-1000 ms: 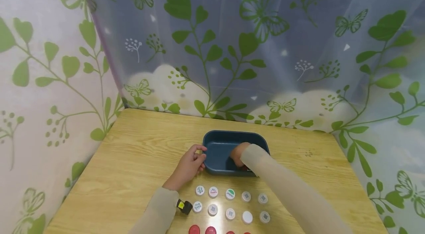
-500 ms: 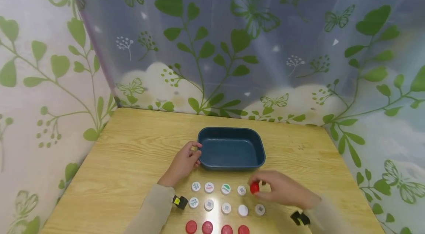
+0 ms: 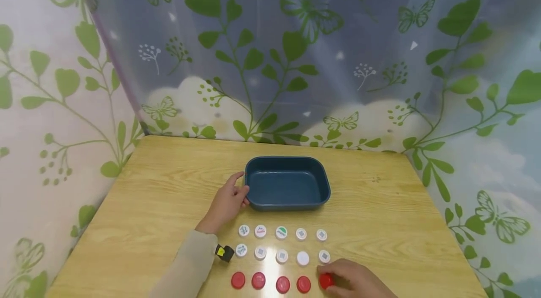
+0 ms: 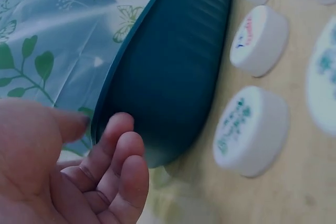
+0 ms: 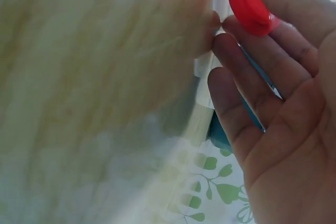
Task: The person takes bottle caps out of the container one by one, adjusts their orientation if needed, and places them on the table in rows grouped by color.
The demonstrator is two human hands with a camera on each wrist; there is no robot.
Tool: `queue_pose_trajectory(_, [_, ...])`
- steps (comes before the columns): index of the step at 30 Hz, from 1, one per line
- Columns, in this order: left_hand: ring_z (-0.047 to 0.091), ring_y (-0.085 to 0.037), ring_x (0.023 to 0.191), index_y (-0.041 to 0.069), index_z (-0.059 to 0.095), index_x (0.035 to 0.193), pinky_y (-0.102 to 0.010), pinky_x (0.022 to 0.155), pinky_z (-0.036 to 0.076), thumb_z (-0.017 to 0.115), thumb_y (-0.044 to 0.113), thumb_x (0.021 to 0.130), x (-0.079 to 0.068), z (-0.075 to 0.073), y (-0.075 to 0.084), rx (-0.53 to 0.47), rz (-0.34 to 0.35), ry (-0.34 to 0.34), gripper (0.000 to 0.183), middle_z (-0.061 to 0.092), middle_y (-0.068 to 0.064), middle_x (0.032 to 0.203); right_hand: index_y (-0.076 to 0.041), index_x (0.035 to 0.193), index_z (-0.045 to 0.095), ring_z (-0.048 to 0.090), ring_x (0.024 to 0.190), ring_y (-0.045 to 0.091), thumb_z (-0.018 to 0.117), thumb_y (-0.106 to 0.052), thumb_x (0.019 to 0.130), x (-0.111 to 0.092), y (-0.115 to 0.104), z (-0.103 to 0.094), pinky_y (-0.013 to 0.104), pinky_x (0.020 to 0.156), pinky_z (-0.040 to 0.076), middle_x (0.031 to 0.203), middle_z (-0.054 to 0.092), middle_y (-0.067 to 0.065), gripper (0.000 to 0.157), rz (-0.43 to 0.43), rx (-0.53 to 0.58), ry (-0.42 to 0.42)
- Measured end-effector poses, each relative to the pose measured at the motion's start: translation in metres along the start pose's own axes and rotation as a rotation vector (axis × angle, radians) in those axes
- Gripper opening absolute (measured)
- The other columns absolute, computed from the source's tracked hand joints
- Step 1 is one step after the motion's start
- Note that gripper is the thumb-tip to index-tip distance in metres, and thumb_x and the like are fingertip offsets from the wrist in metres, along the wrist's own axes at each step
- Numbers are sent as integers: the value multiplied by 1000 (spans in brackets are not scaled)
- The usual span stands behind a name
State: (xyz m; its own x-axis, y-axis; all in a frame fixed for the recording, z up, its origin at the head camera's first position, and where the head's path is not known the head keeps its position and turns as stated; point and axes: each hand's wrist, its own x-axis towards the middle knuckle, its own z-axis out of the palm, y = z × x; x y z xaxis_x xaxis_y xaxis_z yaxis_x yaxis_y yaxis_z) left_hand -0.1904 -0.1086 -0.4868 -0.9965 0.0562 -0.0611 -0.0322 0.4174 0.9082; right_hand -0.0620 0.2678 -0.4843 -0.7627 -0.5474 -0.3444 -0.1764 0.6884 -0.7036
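A red bottle cap point(image 3: 326, 281) is pinched between the thumb and a finger of my right hand point(image 3: 352, 279), low at the right end of a row of red caps point(image 3: 282, 284). In the right wrist view the same red cap point(image 5: 251, 9) sits at the fingertips, the other fingers spread out. My left hand point(image 3: 226, 202) rests by the left end of a dark blue tray point(image 3: 287, 207), fingers loosely bent near its rim. In the left wrist view its fingers point(image 4: 121, 124) lie against or just beside the tray's outer wall point(image 4: 173, 66); contact is unclear.
Two rows of white bottle caps point(image 3: 281, 232) lie between the tray and the red row, several with printed tops, one plain white cap point(image 3: 302, 258). The wooden table point(image 3: 177, 162) meets a leaf-patterned curtain point(image 3: 270, 54) behind and at the sides.
My right hand came out of the tray with the red cap, passed the right end of the white rows and moved down to the red row. The left hand stays at the tray.
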Motion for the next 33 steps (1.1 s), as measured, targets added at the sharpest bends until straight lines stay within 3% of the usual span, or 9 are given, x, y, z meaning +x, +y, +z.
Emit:
queue_pose_trajectory(3, [64, -18, 69, 12, 34, 160, -31, 69, 50, 59, 33, 107, 1, -4, -4, 36, -20, 6, 62, 69, -3, 78, -26, 137, 68, 58, 100, 2, 71, -44, 97, 3, -1, -1, 26, 93, 54, 120, 66, -17, 44, -13, -18, -5])
queue_pose_trajectory(8, [57, -19, 64, 12, 37, 158, -34, 67, 46, 60, 42, 105, 0, -14, -13, 81, -44, 19, 65, 64, -4, 76, -28, 136, 68, 57, 100, 2, 71, -45, 97, 10, -3, -1, 30, 94, 55, 120, 65, -16, 43, -20, -110, 29])
queue_pose_trajectory(20, [56, -17, 67, 9, 56, 142, -32, 66, 44, 63, 34, 104, -6, -36, -45, 97, -105, 22, 47, 62, -4, 78, -23, 136, 67, 60, 110, 7, 75, -43, 95, 24, -10, 1, 40, 98, 55, 128, 66, -10, 46, -17, -207, 81])
queue_pose_trajectory(26, [53, -17, 75, 8, 57, 141, -33, 71, 44, 64, 36, 103, -7, -26, -55, 161, -100, -10, 48, 57, -3, 88, -22, 131, 70, 60, 108, 7, 76, -40, 94, 30, -8, 2, 41, 97, 55, 126, 68, -8, 42, -32, -201, 86])
queue_pose_trajectory(33, [53, -17, 76, 8, 58, 140, -35, 74, 45, 65, 35, 102, -14, -18, -56, 225, -85, 34, 48, 57, -2, 88, -24, 127, 71, 62, 115, 12, 76, -34, 95, 30, -2, 2, 40, 100, 54, 129, 68, -6, 34, -88, -160, 69])
